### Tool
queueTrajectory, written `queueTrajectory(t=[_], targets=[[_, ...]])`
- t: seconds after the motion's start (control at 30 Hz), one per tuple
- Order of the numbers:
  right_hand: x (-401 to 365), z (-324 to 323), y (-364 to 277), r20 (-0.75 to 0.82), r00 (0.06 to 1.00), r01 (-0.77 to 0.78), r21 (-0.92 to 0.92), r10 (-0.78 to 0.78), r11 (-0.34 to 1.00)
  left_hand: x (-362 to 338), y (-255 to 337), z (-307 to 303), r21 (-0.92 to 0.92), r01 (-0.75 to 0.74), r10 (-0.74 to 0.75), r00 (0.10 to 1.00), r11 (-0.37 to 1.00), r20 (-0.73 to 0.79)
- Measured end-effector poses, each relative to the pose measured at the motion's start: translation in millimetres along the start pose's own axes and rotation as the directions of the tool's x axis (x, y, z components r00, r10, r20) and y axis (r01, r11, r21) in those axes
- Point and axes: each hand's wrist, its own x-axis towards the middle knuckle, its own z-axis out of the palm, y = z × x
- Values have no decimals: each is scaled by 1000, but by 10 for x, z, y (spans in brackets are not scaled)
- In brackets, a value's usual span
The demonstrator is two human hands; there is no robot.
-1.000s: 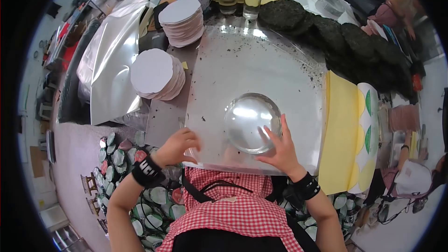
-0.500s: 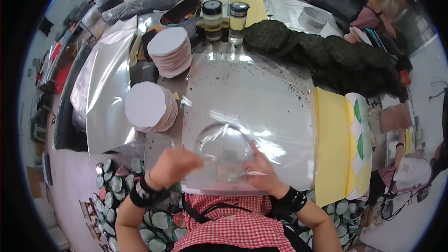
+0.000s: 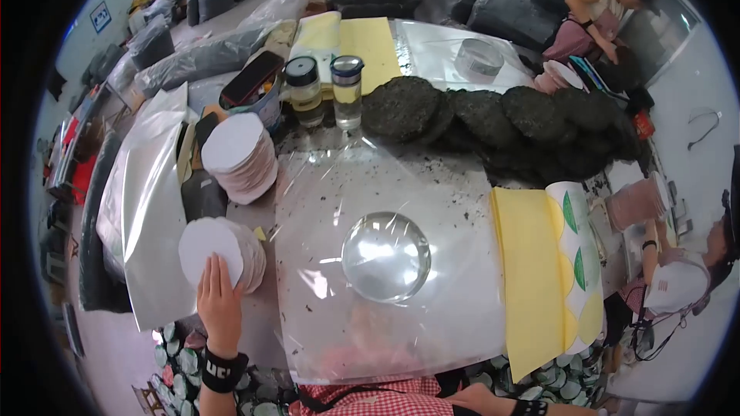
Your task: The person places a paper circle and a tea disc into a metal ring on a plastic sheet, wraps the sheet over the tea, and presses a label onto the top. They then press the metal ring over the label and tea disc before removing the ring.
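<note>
Stack of white paper discs [image 3: 202, 245] sits near left, just beside the clear plastic sheet [image 3: 447, 208]. The left hand [image 3: 220, 308] lies on it, open and flat. The right hand [image 3: 479, 399] shows only partly at the near edge; its state cannot be told.

The left hand [image 3: 220, 304] lies flat, fingers spread, on the near stack of white round paper discs [image 3: 210, 245]. A second stack of white discs [image 3: 237, 152] stands farther off. Just beside them a clear plastic sheet [image 3: 432, 208] drapes over a shiny round dome [image 3: 385, 256]. The right hand [image 3: 479, 399] shows only partly at the sheet's lower edge. Dark round pressed cakes [image 3: 462, 112] line the far side, and yellow paper sheets [image 3: 530, 277] lie to the right.
</note>
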Motion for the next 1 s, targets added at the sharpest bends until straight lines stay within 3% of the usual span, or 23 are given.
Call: queueTrajectory(t=[0.03, 0.07, 0.1, 0.13, 0.17, 0.2, 0.23, 0.3, 0.37, 0.4, 0.43, 0.47, 0.53, 0.6, 0.67, 0.7, 0.77, 0.8, 0.87, 0.93, 1.0], targets=[[-267, -321, -241, -387, 878, 151, -333, -281, 931, -46, -45, 88, 15, -34, 35, 999, 999, -22], [-527, -759, -465, -581, 562, 118, -648, -589, 752, -33, -72, 115, 9, -55, 55, 998, 998, -23], [-704, -1014, -422, -765, 276, 132, -569, -581, 812, -44, -83, 114, 21, -73, 73, 997, 997, -19], [-654, -1519, -397, -863, 140, 251, -444, -486, 860, -37, -71, 99, 34, -83, 84, 996, 996, -18], [-709, -2075, -518, -948, 191, 263, -201, -255, 944, 14, -30, 52, 16, -78, 78, 996, 997, -46], [-630, -2615, -538, -985, 66, 317, -133, -162, 939, 34, -17, 7, 17, -75, 76, 996, 997, -54], [-484, -3101, -536, -952, -135, 296, -304, -276, 905, 51, -12, -36, -22, -52, 51, 998, 998, -24], [-165, -3990, -638, -884, -264, 320, -458, -387, 829, 114, 0, -76, -43, -19, 19, 1000, 999, -3], [93, -4632, -931, -958, -176, 425, -281, -225, 860, 128, -16, -140, -132, -23, 25, 999, 991, 21], [239, -4909, -1079, -994, -105, 504, -83, -34, 860, 149, -7, -168, -117, -21, 24, 999, 993, 22], [369, -5156, -1141, -991, -116, 428, 8, 64, 904, 179, 32, -196, -137, 0, 4, 1000, 991, 31], [491, -5303, -1094, -992, -115, 440, 4, 60, 898, 205, 77, -233, -158, 21, -16, 999, 987, 37], [660, -5482, -1041, -966, -258, 81, 0, 21, 997, 184, 182, -351, -184, -25, 16, 999, 983, -47], [651, -5466, -1116, -960, -278, 136, -9, 30, 991, 269, 478, -514, -218, -191, 124, 950, 957, -287], [660, -5447, -1068, -959, -281, 151, -21, 23, 988, 371, 893, -497, -411, -484, 300, 849, 772, -435], [679, -5470, -1030, -942, -335, 201, -74, -3, 977, 455, 1127, -398, -445, -596, 414, 795, 668, -444], [638, -5380, -1026, -894, -447, 347, -182, -8, 920, 562, 1629, 14, -544, -641, 544, 761, 542, -354], [697, -5446, -920, -922, -381, 541, -164, 67, 825, 549, 1790, 354, -572, -647, 578, 745, 504, -334], [354, -4991, -1075, -972, -197, 913, -134, 130, 385, 489, 1869, 608, -597, -616, 558, 769, 513, -313], [23, -4318, -1096, -990, -113, 937, -78, 84, 340, 414, 1866, 613, -629, -582, 549, 788, 516, -279], [-104, -3549, -1031, -997, 24, 917, 53, 77, 396, 469, 1770, 472, -744, -540, 533, 794, 394, -293]])
